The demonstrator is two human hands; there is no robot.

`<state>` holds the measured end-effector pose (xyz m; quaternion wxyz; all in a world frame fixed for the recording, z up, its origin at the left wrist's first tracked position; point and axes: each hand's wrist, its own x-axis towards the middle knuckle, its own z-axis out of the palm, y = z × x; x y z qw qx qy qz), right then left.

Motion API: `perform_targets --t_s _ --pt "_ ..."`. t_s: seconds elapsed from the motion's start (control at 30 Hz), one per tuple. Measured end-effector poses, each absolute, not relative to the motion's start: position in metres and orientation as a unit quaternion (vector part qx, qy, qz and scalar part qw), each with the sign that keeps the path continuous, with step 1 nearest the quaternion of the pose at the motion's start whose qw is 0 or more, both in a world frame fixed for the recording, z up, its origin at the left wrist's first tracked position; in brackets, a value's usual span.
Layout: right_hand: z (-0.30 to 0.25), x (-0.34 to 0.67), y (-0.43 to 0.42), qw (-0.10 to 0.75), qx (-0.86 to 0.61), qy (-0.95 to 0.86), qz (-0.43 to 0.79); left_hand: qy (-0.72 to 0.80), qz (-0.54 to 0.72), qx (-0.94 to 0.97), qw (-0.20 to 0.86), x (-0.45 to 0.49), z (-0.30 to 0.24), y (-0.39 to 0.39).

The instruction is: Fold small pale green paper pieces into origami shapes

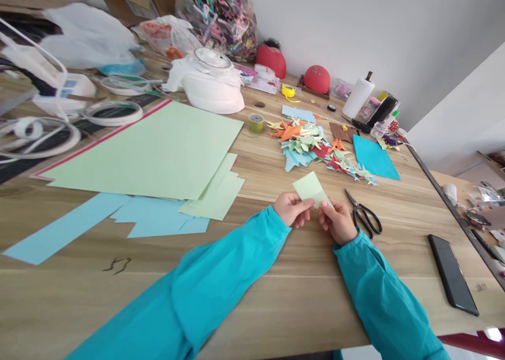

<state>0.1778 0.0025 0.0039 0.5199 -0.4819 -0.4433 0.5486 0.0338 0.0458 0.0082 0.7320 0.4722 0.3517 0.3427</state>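
A small pale green slip of paper (311,189) is held just above the wooden table (276,291), just left of the black-handled scissors (365,214) and not touching them. The left hand (292,210) pinches the slip's lower left edge between thumb and fingers. The right hand (338,222) grips its lower right corner, which looks folded or creased (the fold itself is too small to read clearly). Both hands are closed on the paper, and both arms wear bright teal sleeves.

The scissors lie flat on the table with their blades closed, handles toward the person, and the right hand sits just beside them. Beyond the scissors, farther up the table, lies a heap of small folded paper shapes (311,142) in orange, green, blue and red. A teal sheet (374,157) lies almost straight behind the scissors, at the right end of that heap. To the right of the scissors and nearer the person, a dark phone (453,281) rests face up close to the table edge.

Well to the left of the scissors is a large pale green sheet (153,152) with smaller green offcuts at its near corner, and light blue cut sheets (158,218) lie in front of it. Far behind the scissors, to the left, stand a small spool of green thread (256,122) and a white lidded vessel (215,86).
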Motion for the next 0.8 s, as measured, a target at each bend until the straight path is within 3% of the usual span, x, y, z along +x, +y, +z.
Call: perform_targets --t_s 0.17,0.5,0.8 --pt "0.004 0.179 0.006 0.569 -0.451 -0.39 0.567 0.354 0.37 0.452 0.731 0.034 0.008 0.046" --pt "0.009 0.174 -0.003 0.448 -0.485 -0.532 0.53 0.307 0.29 0.563 0.71 0.033 0.009 0.041" --pt "0.01 0.175 -0.004 0.453 -0.501 -0.53 0.512 0.302 0.33 0.609 0.655 0.035 0.005 0.035"
